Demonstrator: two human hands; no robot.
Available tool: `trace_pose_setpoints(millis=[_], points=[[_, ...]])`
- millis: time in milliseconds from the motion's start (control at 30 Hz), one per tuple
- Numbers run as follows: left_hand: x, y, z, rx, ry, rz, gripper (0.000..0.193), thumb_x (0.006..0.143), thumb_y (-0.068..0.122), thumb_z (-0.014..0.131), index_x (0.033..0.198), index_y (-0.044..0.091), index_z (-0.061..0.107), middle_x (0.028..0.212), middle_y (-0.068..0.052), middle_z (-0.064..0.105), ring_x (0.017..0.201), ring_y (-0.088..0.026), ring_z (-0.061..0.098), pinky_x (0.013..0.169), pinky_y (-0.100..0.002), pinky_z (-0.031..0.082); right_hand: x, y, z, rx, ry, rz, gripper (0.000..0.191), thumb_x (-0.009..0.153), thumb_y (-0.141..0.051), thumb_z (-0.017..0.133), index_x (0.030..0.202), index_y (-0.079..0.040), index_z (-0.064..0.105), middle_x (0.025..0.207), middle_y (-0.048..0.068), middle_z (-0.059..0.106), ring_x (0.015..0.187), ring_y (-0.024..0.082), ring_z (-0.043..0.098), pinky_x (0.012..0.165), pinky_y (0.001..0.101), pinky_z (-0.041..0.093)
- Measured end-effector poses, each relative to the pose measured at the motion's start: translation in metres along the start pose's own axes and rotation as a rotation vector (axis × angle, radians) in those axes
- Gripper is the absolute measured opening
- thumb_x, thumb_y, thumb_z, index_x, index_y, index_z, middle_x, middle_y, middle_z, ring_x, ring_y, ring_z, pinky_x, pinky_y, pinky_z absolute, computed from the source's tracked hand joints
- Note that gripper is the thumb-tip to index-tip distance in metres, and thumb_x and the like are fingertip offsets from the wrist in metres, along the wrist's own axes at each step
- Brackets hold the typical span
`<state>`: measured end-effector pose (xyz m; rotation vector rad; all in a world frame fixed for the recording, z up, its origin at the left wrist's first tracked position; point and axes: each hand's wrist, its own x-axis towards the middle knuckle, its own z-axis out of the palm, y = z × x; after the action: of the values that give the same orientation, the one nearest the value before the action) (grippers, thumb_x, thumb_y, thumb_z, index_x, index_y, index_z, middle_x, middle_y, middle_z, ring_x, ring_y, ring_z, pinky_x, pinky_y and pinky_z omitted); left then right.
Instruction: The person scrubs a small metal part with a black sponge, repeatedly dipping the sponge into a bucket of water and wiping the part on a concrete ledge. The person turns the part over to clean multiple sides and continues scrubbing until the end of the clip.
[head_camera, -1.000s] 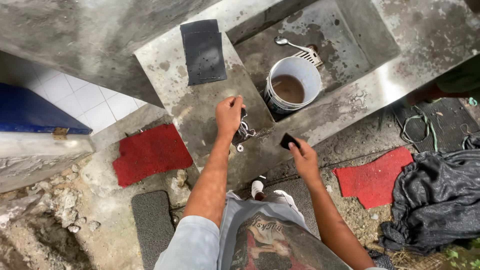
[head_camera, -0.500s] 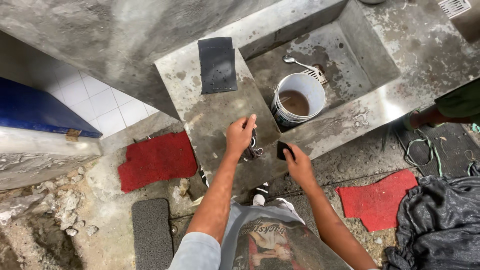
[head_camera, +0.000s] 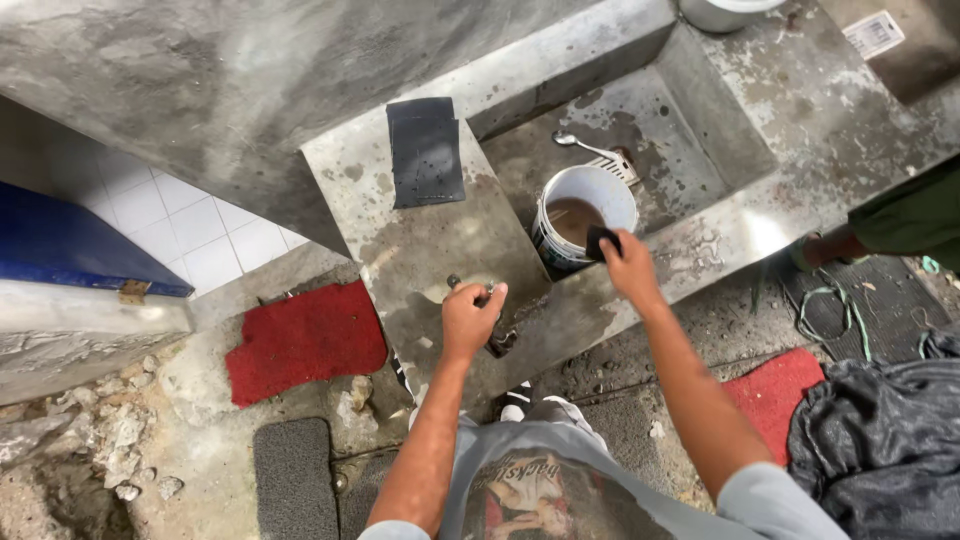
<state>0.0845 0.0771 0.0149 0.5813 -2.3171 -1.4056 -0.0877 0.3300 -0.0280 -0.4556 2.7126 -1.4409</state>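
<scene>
A small metal part (head_camera: 478, 292) sits on the concrete slab (head_camera: 420, 250), gripped in the closed left hand (head_camera: 470, 320). Bare slab lies beyond it up to a dark sheet (head_camera: 425, 150). The right hand (head_camera: 628, 265) pinches a small dark piece (head_camera: 600, 240) over the white bucket's (head_camera: 560, 250) rim.

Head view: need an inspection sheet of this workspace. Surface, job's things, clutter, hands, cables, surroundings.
Surface: grey concrete counter, stained, wet patches.
Job's things: small metal part on the counter; small dark piece; white bucket of brown water in the sunken basin.
Clutter: dark sheet on the counter; spoon in the basin.
Hands: left hand grips the metal part; right hand holds the dark piece at the bucket rim.
Cables: green cord on the floor.
Surroundings: red mat, dark cloth, another person's foot.
</scene>
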Motion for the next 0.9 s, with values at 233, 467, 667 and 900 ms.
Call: trace_pose_setpoints(millis=[233,467,667,900], points=[[0.024,-0.016,-0.002,-0.017,-0.031,-0.054,0.043,0.088,0.029,0.079,0.069,-0.002,0.056,0.065,-0.014,0.053,0.059,-0.027,0.050,0.060,-0.039,0.042,0.151,0.002,0.035,-0.400,-0.428,0.080,0.034,0.085,-0.017,0.069,0.116,-0.003,0.071,0.109,0.029,0.069,0.104,0.048,0.066,0.087,0.0524,0.051],[0.037,-0.030,0.000,-0.069,-0.042,-0.065,0.038,0.084,0.017,0.082,0.068,-0.002,0.053,0.069,-0.012,0.054,0.066,-0.026,0.052,0.063,-0.037,0.043,0.187,0.022,0.094,-0.578,-0.726,0.327,0.036,0.088,-0.016,0.067,0.120,-0.001,0.073,0.123,0.027,0.070,0.113,0.040,0.068,0.096,0.0494,0.055],[0.035,-0.033,-0.009,-0.110,-0.013,-0.009,0.035,0.087,0.017,0.079,0.071,-0.002,0.054,0.074,-0.011,0.057,0.072,-0.025,0.055,0.068,-0.037,0.046,0.181,0.028,0.123,-0.039,-0.940,0.845,0.036,0.090,-0.012,0.067,0.125,-0.009,0.066,0.096,0.013,0.058,0.084,0.027,0.058,0.080,0.0495,0.061],[0.034,-0.010,-0.010,-0.057,-0.033,-0.102,0.038,0.091,0.025,0.079,0.072,-0.002,0.060,0.072,-0.014,0.057,0.070,-0.027,0.056,0.067,-0.039,0.046,0.177,-0.001,0.049,0.447,-0.921,0.771,0.029,0.094,-0.007,0.062,0.122,-0.005,0.061,0.076,0.008,0.064,0.061,0.018,0.062,0.062,0.0406,0.061]])
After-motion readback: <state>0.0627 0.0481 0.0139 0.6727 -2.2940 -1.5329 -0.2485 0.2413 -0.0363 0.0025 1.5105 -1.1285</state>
